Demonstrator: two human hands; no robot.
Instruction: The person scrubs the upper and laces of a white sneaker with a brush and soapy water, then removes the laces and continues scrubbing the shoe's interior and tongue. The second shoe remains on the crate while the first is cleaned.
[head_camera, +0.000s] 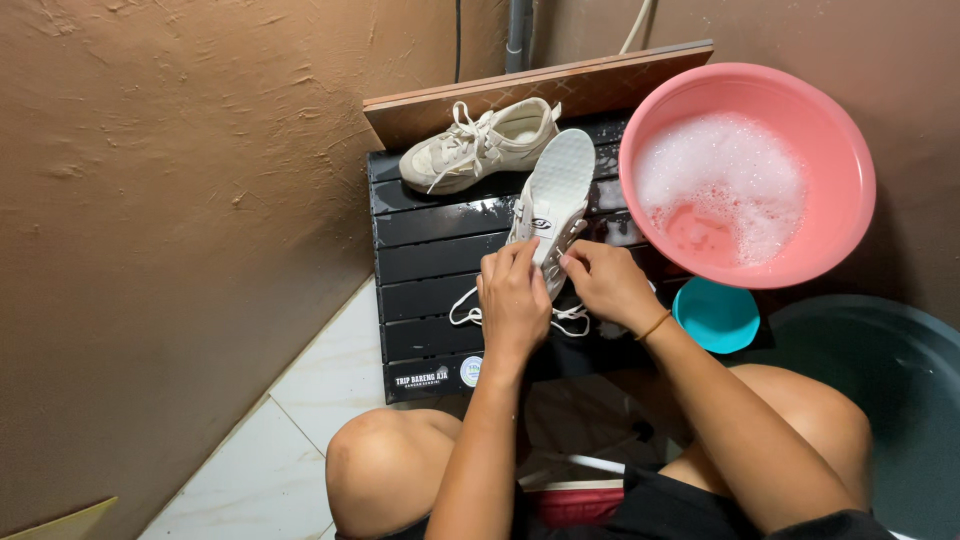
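White sneaker lies on the black slatted crate – tipped on its side, textured sole facing up and right, toe toward the crate's far edge, heel toward the near edge. Surface looks wet. Its white laces are loose – loops spill over the crate's slats near the heel end, on both sides (partly hidden under the fingers). Lace area sits about mid-crate.
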